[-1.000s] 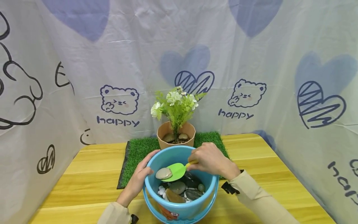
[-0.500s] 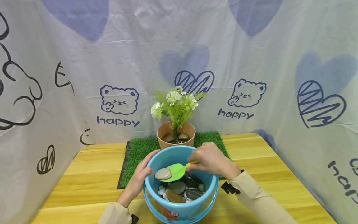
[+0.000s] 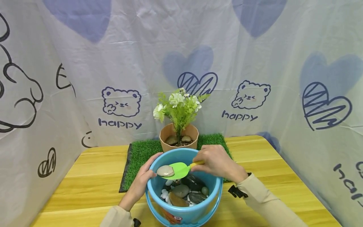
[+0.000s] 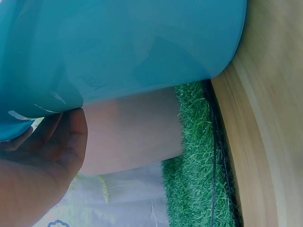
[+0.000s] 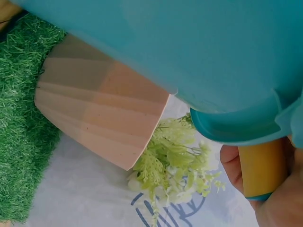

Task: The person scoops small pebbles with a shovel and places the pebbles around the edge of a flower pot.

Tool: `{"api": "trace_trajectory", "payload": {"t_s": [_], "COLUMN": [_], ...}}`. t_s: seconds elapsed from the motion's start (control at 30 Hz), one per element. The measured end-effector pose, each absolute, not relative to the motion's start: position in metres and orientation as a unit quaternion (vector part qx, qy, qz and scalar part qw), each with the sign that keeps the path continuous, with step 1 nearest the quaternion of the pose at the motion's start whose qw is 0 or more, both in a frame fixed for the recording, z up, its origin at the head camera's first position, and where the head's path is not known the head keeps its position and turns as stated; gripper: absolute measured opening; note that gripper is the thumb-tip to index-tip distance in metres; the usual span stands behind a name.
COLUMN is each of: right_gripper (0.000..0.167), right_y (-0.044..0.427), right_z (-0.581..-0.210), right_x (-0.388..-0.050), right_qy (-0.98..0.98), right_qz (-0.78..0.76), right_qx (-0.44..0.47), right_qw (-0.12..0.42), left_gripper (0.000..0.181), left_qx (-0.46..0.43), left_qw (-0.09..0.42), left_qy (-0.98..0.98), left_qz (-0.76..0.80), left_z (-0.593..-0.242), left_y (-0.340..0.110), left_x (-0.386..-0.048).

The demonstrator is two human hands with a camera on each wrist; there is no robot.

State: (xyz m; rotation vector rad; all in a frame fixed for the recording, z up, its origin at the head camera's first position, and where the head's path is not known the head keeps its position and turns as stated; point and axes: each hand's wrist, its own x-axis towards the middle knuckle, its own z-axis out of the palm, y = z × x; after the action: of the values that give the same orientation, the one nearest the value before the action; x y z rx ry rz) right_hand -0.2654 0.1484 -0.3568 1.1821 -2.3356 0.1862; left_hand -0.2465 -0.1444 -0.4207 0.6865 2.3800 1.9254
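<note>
My left hand (image 3: 141, 180) grips the left rim of a blue bucket (image 3: 185, 206), its thumb over the edge and its fingers along the outside. The yellow handle of a toy shovel (image 3: 180, 170) is held in my right hand (image 3: 216, 161) above the bucket's right rim. On the shovel's green blade, inside the bucket's mouth, lies a pale smooth stone (image 3: 165, 171). Below it, the bucket holds dark, grey and brown stones (image 3: 180, 190) and small white pebbles. In the right wrist view the yellow handle (image 5: 262, 168) shows between thumb and fingers.
Just behind the bucket, a peach flowerpot (image 3: 178, 145) with white flowers and two stones stands on a green turf mat (image 3: 141, 154). The wooden table (image 3: 93, 176) extends to both sides. A printed curtain (image 3: 158, 63) encloses the back and sides.
The shovel, with the pale stone on its blade, has risen a little inside the bucket, and my right hand has shifted slightly right. My left hand stays on the rim.
</note>
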Motion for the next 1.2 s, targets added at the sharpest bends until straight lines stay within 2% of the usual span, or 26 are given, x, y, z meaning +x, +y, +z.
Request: {"api": "trace_trajectory", "payload": {"t_s": [0.23,0.7,1.2], "right_gripper": [0.020,0.028,0.024], "right_y": [0.151,0.159,0.175], "right_z": [-0.355,-0.349,-0.332], "right_x": [-0.264,-0.260,-0.265], "right_qy": [-0.863,-0.868,-0.872], "right_qz": [0.069,0.070,0.060], "right_qx": [0.424,0.425,0.435], "right_qw": [0.265,0.247,0.218], "left_gripper": [0.070,0.070,0.070], "left_qx": [0.223,0.225,0.217], "left_qw": [-0.007,0.004,0.008], "left_qy": [0.764,0.758,0.753], "left_qz": [0.606,0.612,0.621], "left_z": [-0.420,-0.418,-0.419], "left_y": [-0.143,-0.143,-0.143], "left_x": [-0.247,-0.247,-0.247]}}
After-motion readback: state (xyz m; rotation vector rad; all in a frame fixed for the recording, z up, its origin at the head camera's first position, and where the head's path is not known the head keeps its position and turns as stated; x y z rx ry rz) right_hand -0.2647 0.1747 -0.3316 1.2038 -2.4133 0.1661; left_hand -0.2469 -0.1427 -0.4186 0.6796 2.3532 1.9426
